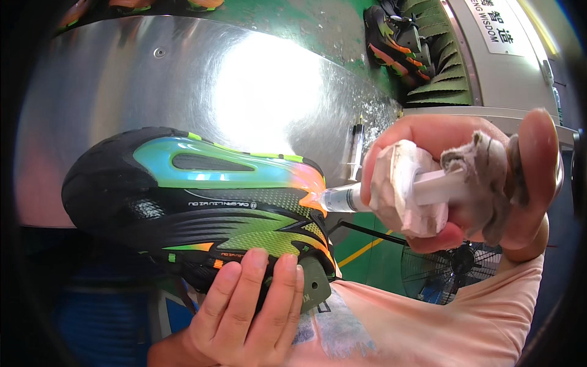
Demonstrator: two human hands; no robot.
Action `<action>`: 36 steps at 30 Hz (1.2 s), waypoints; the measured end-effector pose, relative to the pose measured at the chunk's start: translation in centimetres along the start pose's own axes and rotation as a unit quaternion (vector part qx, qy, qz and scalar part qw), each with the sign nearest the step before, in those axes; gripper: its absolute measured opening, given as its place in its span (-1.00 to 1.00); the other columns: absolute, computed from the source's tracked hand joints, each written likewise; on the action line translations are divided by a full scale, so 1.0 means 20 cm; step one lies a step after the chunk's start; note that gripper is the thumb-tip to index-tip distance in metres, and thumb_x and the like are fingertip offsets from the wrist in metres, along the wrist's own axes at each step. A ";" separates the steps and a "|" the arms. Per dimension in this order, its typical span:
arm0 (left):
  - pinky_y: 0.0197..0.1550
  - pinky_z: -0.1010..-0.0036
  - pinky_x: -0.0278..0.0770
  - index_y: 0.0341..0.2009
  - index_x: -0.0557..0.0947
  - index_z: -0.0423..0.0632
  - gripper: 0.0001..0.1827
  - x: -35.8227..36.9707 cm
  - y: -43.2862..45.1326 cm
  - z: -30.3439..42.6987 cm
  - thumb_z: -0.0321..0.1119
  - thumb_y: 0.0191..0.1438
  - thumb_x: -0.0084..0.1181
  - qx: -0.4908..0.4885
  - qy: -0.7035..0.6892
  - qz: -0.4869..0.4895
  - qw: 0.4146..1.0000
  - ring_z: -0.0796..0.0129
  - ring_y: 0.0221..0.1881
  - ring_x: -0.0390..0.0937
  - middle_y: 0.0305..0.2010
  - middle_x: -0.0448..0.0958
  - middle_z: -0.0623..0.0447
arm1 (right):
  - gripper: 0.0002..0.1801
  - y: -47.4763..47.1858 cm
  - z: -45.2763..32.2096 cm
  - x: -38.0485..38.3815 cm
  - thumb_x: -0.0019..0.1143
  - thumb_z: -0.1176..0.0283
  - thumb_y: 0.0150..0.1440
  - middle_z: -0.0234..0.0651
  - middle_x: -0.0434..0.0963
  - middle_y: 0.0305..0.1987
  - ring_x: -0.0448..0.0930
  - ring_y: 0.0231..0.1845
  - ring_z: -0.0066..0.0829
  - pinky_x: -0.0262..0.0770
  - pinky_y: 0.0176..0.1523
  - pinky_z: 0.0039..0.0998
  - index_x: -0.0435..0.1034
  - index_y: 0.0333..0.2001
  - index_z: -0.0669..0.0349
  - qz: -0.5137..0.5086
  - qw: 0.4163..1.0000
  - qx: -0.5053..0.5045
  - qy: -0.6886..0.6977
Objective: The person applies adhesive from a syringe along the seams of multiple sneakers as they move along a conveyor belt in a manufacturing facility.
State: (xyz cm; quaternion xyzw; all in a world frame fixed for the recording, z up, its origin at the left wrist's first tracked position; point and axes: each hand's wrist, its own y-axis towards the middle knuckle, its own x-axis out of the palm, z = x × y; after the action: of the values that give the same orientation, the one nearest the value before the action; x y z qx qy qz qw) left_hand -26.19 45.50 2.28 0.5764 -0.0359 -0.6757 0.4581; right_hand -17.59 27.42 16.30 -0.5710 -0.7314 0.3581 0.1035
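My left hand (257, 303) grips a black, green and orange sports shoe (192, 206) by its upper, with the shoe turned so its side and sole edge face up. A dark green shoe last (317, 285) sticks out of the shoe's opening, beside my fingers. In my right hand (467, 183) is a plastic syringe (341, 199), its barrel wrapped in thick whitish tape (399, 188). Grey cloth (481, 183) is bunched around the plunger end. The syringe's front end meets the orange heel end of the sole; its tip is hidden there.
A metal worktable (124, 91) lies behind the shoe, with a second syringe (357, 147) on it. Beyond runs a green conveyor surface (312, 27) carrying more shoes (394, 46) near a machine's strip curtain (440, 55). A floor fan (461, 261) stands at lower right.
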 end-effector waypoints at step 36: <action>-0.11 0.25 0.53 -0.41 0.61 -0.20 -0.87 -0.09 0.20 -0.06 -0.51 -0.01 -0.02 -0.080 -0.054 0.005 0.995 0.00 -0.19 0.54 -0.26 0.57 -0.05 | 0.00 -0.10 -0.07 0.08 0.10 -0.40 -0.25 -0.21 0.51 -0.36 0.52 -0.45 -0.62 0.40 -0.37 -0.66 0.35 -0.23 0.49 0.084 0.984 0.114 -0.110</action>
State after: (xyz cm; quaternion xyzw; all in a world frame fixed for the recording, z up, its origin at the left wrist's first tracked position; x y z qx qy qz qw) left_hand -23.07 45.01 5.51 0.5001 -0.0095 -0.7043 0.5037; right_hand -18.82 29.23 18.24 -0.5723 -0.6417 0.5075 0.0565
